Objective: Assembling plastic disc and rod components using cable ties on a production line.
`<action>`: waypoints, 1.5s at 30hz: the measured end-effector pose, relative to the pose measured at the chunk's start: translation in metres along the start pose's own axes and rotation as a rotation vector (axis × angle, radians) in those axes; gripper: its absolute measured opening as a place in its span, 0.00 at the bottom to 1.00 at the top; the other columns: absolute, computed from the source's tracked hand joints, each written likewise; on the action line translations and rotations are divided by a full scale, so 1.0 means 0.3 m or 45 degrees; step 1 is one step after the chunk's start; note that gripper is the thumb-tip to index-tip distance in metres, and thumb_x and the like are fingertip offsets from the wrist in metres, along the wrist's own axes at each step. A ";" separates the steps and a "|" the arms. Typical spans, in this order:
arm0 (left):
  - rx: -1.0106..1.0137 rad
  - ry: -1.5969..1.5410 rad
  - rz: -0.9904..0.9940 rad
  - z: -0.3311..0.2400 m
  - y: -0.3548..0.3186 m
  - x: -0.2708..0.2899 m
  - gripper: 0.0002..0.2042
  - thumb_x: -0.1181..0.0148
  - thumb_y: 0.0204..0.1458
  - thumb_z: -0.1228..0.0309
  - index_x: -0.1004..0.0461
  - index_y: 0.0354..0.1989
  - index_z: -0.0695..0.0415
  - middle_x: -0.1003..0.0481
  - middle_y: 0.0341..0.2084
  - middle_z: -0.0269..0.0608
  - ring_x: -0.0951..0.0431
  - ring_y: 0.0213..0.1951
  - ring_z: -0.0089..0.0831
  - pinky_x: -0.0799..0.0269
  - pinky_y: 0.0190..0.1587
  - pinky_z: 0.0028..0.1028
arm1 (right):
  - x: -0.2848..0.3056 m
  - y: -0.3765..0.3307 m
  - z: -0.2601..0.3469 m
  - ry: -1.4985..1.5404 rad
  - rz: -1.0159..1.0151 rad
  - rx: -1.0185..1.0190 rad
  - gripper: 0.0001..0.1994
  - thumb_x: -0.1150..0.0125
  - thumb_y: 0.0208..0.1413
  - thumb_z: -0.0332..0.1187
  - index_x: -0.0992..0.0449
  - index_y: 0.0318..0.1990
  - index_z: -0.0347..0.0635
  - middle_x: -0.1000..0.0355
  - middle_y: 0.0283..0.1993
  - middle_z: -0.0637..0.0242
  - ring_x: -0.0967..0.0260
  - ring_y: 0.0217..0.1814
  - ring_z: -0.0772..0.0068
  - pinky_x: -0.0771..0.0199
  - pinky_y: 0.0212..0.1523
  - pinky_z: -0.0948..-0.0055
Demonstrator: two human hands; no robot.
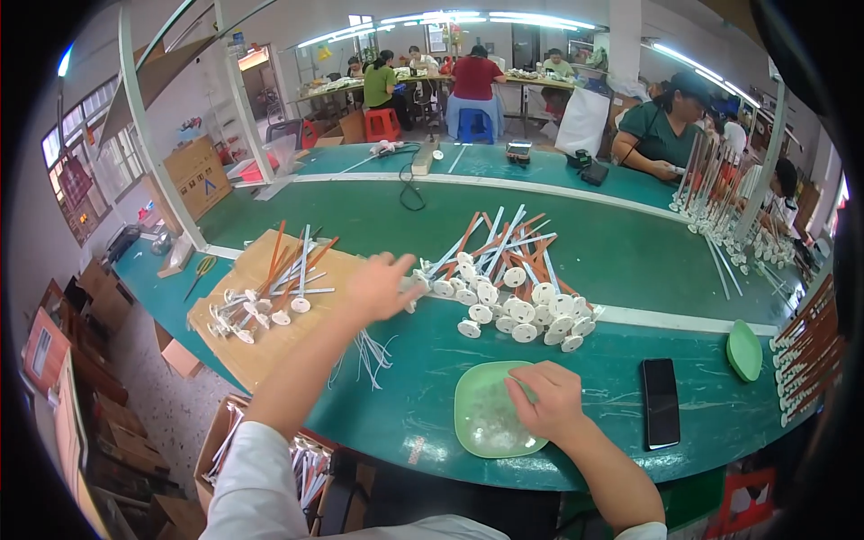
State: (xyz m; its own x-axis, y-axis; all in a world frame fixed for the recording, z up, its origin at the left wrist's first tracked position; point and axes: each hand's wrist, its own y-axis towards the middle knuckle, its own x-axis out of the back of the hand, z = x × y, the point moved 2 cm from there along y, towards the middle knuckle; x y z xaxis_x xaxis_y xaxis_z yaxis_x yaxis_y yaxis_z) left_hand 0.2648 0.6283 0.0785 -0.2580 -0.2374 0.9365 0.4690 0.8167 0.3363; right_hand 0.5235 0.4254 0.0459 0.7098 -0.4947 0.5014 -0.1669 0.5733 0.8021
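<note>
My left hand (382,286) reaches across the green table, fingers apart, at the left edge of a pile of sticks with white round ends (525,310). Their shafts are brown and pale blue. A white end lies right by its fingertips. Over the right side of a light green plate (468,409) is my right hand (546,400), its fingers curled and the thumb bent in. What its fingertips hold, if anything, is hidden. The plate has a whitish, cloudy patch in its middle. To the left, a smaller group of similar sticks (281,317) lies on brown cardboard (238,351).
Thin white strips (369,358) lie below my left forearm. A black phone (661,403) and a second green dish (744,350) are at the right. Scissors (200,277) lie far left. A co-worker (661,135) sits across the table, beside upright sticks.
</note>
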 end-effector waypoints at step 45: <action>-0.799 -1.100 0.046 -0.487 -0.269 -0.124 0.32 0.41 0.47 0.81 0.36 0.65 0.63 0.23 0.37 0.46 0.24 0.37 0.44 0.29 0.41 0.38 | -0.012 -0.018 0.022 0.027 -0.072 -0.004 0.14 0.31 0.36 0.20 0.19 0.37 0.36 0.21 0.30 0.59 0.21 0.27 0.62 0.23 0.27 0.72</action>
State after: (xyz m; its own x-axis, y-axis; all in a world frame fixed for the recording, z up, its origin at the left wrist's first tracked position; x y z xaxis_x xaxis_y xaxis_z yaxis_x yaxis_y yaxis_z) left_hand 0.3601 0.4944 0.0311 -0.6309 0.4356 0.6420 0.7757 0.3407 0.5311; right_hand 0.5173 0.4199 0.0419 0.7324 -0.5124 0.4484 -0.1243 0.5468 0.8280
